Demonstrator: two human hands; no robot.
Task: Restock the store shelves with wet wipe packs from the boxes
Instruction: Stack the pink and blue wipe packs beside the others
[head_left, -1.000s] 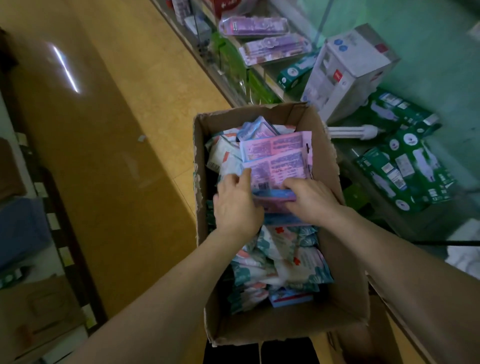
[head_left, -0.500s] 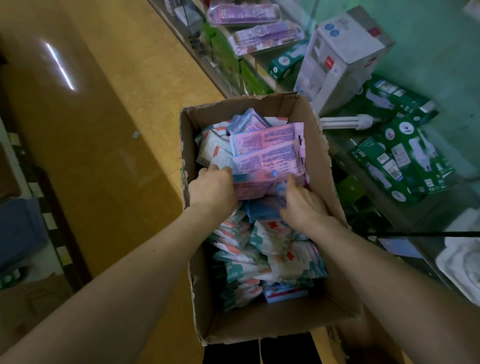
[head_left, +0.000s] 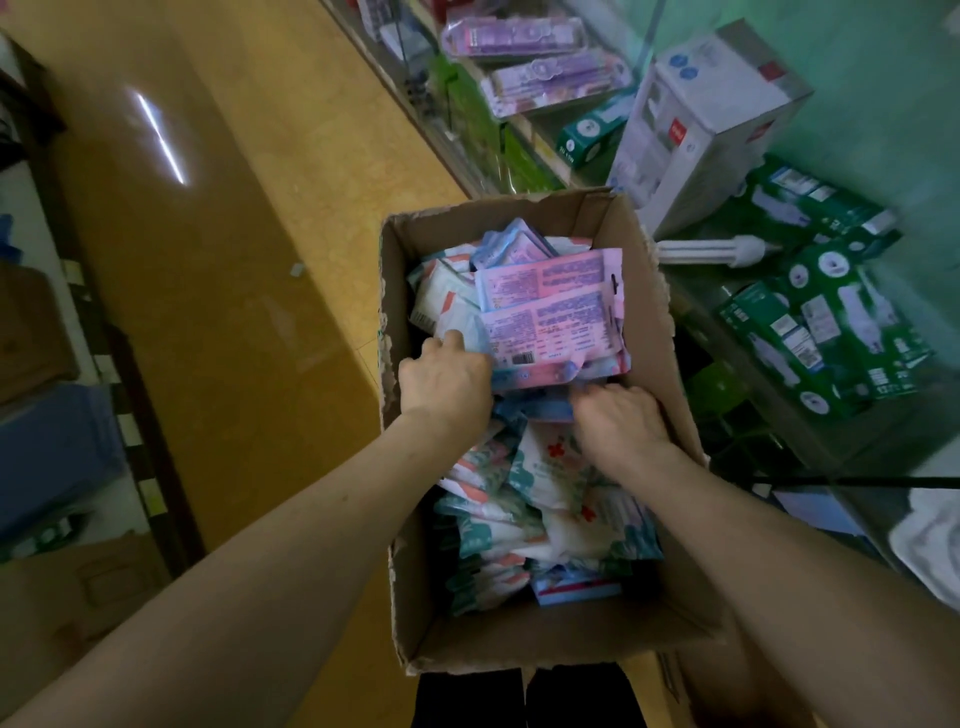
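both hands are down in the cardboard box at the middle of the frame. left hand has its fingers curled round the left end of the pink packs, which lie stacked flat in the box's upper half. right hand is pushed in under the near edge of that stack, fingertips buried, so i can't tell whether it has closed on anything. white and teal packs fill the lower half of the box, on edge and leaning. at the right of the frame the shelf carries green cartons and a white carton. those packs look like soft, glossy film pouches, light singly but weighty and floppy as a bundle, likely to slide over each other. i'd clamp them from both ends with support underneath, not pinch the top one.
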